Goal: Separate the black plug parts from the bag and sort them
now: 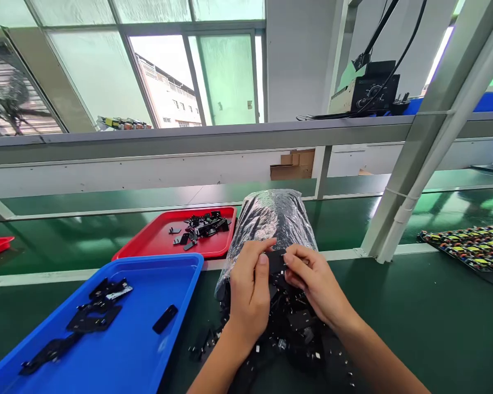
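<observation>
- Head view, and both my hands are up front, working together over a dark, crowded heap of black parts (298, 320).
- Left grip (250, 293): pinched narrow, thumb and forefinger on the left side of a flat black piece (275, 261).
- Right grip (312, 279): narrow too, fingertips bunched on that same piece's right edge, so the two of us share it!
- That piece sits raised between my fingertips, above the heap and right in front of a shiny plastic bag (273, 219).
- Under my wrists, the heap spreads across the green surface (419, 328), little bits scattered round its edges; many are too small to make out.
- Over to my left, a blue tray (127, 355) carries a cluster of black parts (93, 317) on its left side, and one oblong black part (165, 319) lies apart near its right wall.
- Just behind that, a red tray (154, 241) with small black pieces (207, 225) piled toward its right end, the bag close beside it.
- Far right, past the slanted white post (414, 164), lies a colourful array of components (472, 249).
- Up on the rail, a boxy device with a knob (373, 93) stands with black cables about it.
</observation>
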The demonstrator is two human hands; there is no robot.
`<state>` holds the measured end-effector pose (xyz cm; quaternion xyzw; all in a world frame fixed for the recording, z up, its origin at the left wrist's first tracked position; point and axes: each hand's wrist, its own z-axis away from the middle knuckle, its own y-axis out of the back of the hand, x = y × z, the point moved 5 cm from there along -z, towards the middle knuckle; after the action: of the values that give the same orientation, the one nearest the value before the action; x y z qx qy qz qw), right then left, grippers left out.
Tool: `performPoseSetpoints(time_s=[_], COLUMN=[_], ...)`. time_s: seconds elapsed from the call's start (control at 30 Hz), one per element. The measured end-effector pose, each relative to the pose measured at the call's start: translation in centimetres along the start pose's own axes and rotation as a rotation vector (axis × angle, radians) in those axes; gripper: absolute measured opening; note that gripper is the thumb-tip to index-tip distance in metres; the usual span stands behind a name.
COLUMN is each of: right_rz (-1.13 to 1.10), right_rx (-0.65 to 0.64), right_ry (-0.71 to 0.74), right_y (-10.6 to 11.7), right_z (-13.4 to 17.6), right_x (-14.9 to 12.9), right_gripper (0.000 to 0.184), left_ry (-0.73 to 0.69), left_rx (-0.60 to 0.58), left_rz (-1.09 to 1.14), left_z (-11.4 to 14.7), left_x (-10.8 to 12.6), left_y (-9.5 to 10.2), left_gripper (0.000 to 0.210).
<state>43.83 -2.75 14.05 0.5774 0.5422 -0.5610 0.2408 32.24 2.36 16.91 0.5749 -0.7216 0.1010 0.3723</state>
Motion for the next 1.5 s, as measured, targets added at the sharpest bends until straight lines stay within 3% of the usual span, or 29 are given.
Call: performPoseSetpoints(time_s=[0.13,0.2,0.3,0.5,0.73,0.87,1.0,1.4,1.5], right_rz=[-0.009,0.025,0.166,0.396,0.187,0.209,0.222,0.272,0.388], right_rx=[0.127,0.163,0.176,0.092,0.039,-0.014,0.024,0.065,0.165], right_ry=[0.079,0.080,0.099,0.140,0.036,-0.015,-0.001,0.021,0.099], right_y=[1.9,2.5,2.9,2.3,1.7,1.4,1.4,2.0,2.7], right_z=[0.0,0.2,0.7,1.3,1.4,1.7,1.5,1.0,0.4], right_x=[-2.0,-2.5,-3.0,-3.2,-3.0,-3.2,-3.1,-2.7,-2.6], right_gripper=[0.036,0.039,0.039,0.039,0.040,0.029,0.022,0.024,0.025], left_ry=[-0.134,-0.152,-0.062,0.134,0.226,0.215,0.169,0.162,0.225], left_rx=[-0.332,-0.399,-0.438,-0.639,-0.583,-0.487,-0.448,-0.498,-0.509], left_rz=[-0.021,-0.026,-0.002,0.051,0.196,0.223,0.208,0.177,0.085], left_z=[0.1,0.1,-0.1,0.0,-0.4,-0.8,-0.9,-1.2,-1.7], left_x=[1.3,1.5,1.2,0.6,0.1,-0.2,-0.3,-0.3,-1.7], left_y=[-1.0,-1.1,-1.1,-1.1,-0.7,-0.2,-0.3,-0.3,0.1], left_gripper=[0.038,0.046,0.057,0.062,0.059,0.060,0.061,0.061,0.059])
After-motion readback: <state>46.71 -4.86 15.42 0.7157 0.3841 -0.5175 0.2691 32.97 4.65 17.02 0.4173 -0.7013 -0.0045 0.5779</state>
